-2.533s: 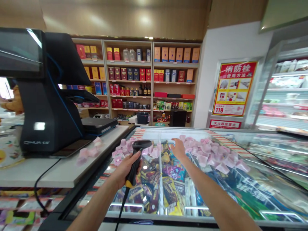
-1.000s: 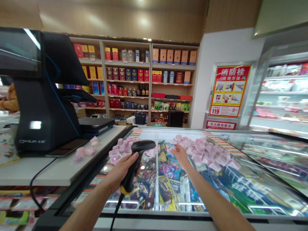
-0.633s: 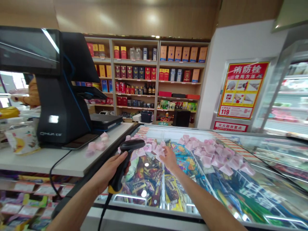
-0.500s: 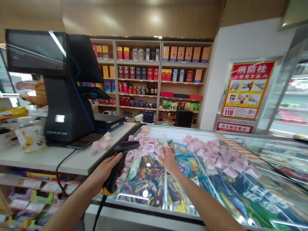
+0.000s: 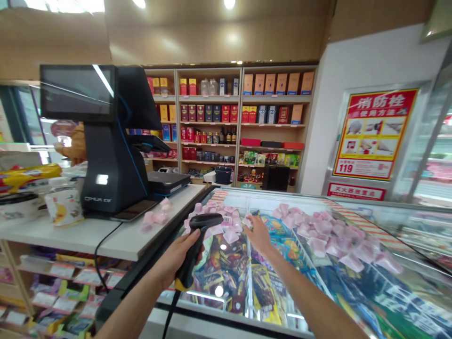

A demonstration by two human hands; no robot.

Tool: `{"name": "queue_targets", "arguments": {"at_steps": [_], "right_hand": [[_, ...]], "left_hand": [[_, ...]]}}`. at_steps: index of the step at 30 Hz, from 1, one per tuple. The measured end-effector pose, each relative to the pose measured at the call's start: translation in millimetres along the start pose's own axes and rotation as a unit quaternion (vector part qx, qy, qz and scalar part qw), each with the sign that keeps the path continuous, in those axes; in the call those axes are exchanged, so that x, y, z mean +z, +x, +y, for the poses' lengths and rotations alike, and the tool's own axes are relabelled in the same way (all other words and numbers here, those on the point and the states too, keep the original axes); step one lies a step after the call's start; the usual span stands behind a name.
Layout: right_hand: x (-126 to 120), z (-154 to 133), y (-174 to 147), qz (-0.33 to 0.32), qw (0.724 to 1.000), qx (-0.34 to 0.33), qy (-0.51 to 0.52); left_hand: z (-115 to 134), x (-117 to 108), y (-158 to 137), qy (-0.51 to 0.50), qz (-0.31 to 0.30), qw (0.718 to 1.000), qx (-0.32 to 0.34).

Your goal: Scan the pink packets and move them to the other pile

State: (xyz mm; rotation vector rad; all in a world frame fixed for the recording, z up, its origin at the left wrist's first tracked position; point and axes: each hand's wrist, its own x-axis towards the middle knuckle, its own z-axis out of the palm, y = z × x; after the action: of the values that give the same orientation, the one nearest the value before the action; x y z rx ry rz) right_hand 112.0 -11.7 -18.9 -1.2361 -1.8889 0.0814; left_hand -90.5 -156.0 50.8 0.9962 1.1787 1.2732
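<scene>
My left hand [image 5: 189, 254] is wrapped round the handle of a black barcode scanner [image 5: 205, 220] with a yellow base and a trailing cable. The scanner's head hangs over a spread of small pale pink cup-shaped pieces [image 5: 231, 234] on the freezer's glass top. A printed barcode label [image 5: 227, 220] shows among them, just right of the scanner head. My right hand [image 5: 258, 233] reaches in at the right edge of this heap, thumb and fingers apart, touching or close to a pink piece. A second heap of pink pieces [image 5: 326, 230] lies farther right.
Beneath the glass of the chest freezer [image 5: 247, 316] lie colourful packs in wire baskets. On the left counter [image 5: 116, 240] stand a black cash register [image 5: 113, 160], a patterned paper cup [image 5: 64, 206] and a few pink pieces [image 5: 155, 217]. Shelves of boxes [image 5: 208, 113] line the back.
The scanner in my left hand has moved right, over the pink pieces. My right hand has shifted slightly right, away from the piece it was touching. The view has swung a little left and up.
</scene>
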Motion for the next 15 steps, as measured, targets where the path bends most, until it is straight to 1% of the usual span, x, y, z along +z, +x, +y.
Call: {"name": "queue_targets", "arguments": {"at_steps": [3,5,8,10,15], "right_hand": [[-40.1,40.3,-2.3,0.002,0.994,0.030,-0.104],[-64.7,66.7,-7.1,-0.004,0.983,0.054,-0.175],[-90.4,94.5,-13.8,-0.009,0.961,0.094,-0.262],[-100.6,103.4,-15.7,-0.011,0.950,0.107,-0.292],[-123.8,106.6,-24.9,-0.014,0.943,0.094,-0.319]], "left_hand": [[-3.8,12.9,6.3,0.004,-0.018,1.000,-0.001],[-6.6,21.6,9.9,0.016,-0.028,0.999,0.001],[-8.9,34.5,12.3,0.022,-0.038,0.999,0.004],[-8.7,42.1,12.1,0.025,-0.045,0.999,0.004],[-6.7,53.1,10.8,0.048,-0.067,0.997,0.000]]}}
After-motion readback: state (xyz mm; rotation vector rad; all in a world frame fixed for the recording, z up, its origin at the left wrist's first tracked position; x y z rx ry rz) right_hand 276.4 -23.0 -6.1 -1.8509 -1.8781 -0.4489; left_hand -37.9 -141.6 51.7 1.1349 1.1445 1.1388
